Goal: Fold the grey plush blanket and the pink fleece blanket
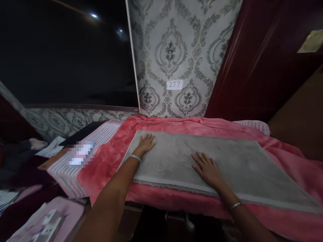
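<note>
A grey mat (234, 161), folded double with a pale border, lies flat across a red plush blanket (106, 168). My left hand (146, 143) rests on the mat near its far left corner, fingers spread. Around the middle of the mat, my right hand (205, 167) presses palm down with its fingers apart. Neither hand grips anything. A small whitish worn patch (160, 167) shows on the mat between the two arms.
Under the blanket a striped cloth (68, 181) covers the table. A blurred-out item (80, 154) lies on its left side. A pink stool top (68, 210) with a white power strip (49, 225) stands lower left. A large TV screen (68, 57) hangs behind.
</note>
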The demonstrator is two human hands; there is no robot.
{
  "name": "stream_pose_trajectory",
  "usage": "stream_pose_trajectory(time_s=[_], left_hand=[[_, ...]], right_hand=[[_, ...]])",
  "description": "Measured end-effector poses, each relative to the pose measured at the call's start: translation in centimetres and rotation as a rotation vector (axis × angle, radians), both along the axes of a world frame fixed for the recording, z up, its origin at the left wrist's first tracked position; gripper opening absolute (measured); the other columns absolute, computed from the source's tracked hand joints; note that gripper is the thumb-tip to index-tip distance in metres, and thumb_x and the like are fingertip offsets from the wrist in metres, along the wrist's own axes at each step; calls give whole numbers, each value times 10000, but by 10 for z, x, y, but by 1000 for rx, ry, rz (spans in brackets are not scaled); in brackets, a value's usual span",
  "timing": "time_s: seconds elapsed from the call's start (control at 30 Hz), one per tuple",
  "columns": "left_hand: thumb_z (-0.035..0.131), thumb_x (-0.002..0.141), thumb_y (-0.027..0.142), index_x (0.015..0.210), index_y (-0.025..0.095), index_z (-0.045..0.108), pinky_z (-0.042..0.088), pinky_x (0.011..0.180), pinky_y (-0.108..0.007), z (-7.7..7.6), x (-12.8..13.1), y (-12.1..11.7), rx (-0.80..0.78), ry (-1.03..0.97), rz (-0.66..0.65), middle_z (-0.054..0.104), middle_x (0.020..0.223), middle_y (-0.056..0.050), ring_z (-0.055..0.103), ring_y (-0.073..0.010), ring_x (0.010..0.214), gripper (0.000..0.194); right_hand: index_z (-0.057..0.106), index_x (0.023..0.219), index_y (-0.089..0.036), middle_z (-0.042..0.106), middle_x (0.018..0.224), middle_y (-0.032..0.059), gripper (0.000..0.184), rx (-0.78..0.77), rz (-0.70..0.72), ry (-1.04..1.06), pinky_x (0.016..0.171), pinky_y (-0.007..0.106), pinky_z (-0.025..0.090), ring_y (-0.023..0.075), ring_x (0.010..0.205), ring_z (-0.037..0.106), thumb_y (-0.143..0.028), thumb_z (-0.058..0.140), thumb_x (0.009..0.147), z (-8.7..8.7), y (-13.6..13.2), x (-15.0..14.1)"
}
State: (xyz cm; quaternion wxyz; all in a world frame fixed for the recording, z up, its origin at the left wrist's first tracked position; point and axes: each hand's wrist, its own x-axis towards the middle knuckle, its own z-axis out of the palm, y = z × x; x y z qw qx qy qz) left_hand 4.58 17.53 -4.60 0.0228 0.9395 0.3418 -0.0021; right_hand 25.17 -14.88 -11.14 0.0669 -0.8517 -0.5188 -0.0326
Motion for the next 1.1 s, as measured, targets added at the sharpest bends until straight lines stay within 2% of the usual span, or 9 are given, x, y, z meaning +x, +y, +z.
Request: stream_pose_trajectory(time_s=[0.2, 0.27, 0.43, 0.57, 0.63, 0.73, 0.83, 0.93, 1.1], left_hand=[[248, 1015, 522, 1597, 217, 352, 223, 1201, -678, 7, -5, 40, 28, -26, 208, 268, 1692, -150, 243, -362, 1555, 666], [223, 1014, 524, 1608, 209, 324, 250, 1193, -677, 6, -11, 48, 32, -37, 262, 246, 1700, -148, 255, -367, 1549, 680], [208, 1011, 524, 1614, 210, 312, 269, 1214, -620, 9, -15, 49, 28, -13, 273, 234, 1706, -125, 256, -342, 1553, 688], [254, 1001, 530, 1579, 188, 395, 309, 1172, -664, 28, -3, 43, 49, 31, 350, 302, 1674, -169, 337, -400, 1508, 687], [289, 997, 489, 1507, 122, 499, 312, 1148, -700, 37, 12, 33, 76, 38, 367, 402, 1607, -232, 377, -435, 1477, 663], [275, 1006, 434, 1477, 84, 523, 282, 1172, -691, 41, 41, -1, 122, 3, 227, 401, 1602, -249, 333, -415, 1505, 638], [272, 1019, 448, 1524, 173, 484, 254, 1201, -664, 28, 65, -53, 153, -60, 0, 348, 1654, -177, 273, -366, 1542, 612], [283, 1023, 429, 1544, 186, 459, 265, 1183, -683, 9, 76, -95, 184, -88, -82, 360, 1651, -164, 275, -383, 1536, 601], [233, 1032, 425, 1582, 176, 392, 300, 1179, -626, -3, 75, -112, 207, -76, -56, 357, 1656, -148, 301, -380, 1523, 625]], right_hand=[[354, 1603, -350, 243, 1700, 41, 594, 10, -1, 38, 1222, 609, 236, 308, 1566, 214, -550, 312, 1046, 6, 0, -2], [355, 1601, -355, 246, 1699, 41, 588, 24, -5, 31, 1220, 612, 236, 309, 1565, 218, -549, 312, 1048, 4, 0, -1], [364, 1598, -349, 255, 1697, 50, 579, 48, -14, 32, 1219, 605, 236, 311, 1562, 224, -534, 332, 1050, 9, 2, -4], [378, 1595, -332, 254, 1697, 59, 591, 40, -4, 93, 1223, 601, 230, 320, 1561, 220, -550, 352, 1047, 25, 2, -9], [388, 1591, -327, 253, 1698, 62, 594, 50, 4, 116, 1227, 601, 221, 324, 1560, 222, -557, 367, 1044, 32, 2, -9], [377, 1596, -322, 237, 1703, 63, 604, 75, 15, 137, 1229, 611, 213, 329, 1563, 207, -563, 377, 1042, 37, 0, -6], [374, 1598, -310, 236, 1703, 69, 616, 95, 25, 155, 1226, 630, 203, 346, 1563, 198, -569, 389, 1040, 39, -2, -6], [386, 1593, -292, 243, 1697, 89, 635, 112, 37, 174, 1225, 631, 194, 365, 1556, 205, -588, 412, 1032, 42, -2, -8], [373, 1590, -313, 270, 1694, 58, 604, 83, 75, 140, 1225, 536, 238, 307, 1538, 267, -572, 411, 1045, 52, -14, 11]])
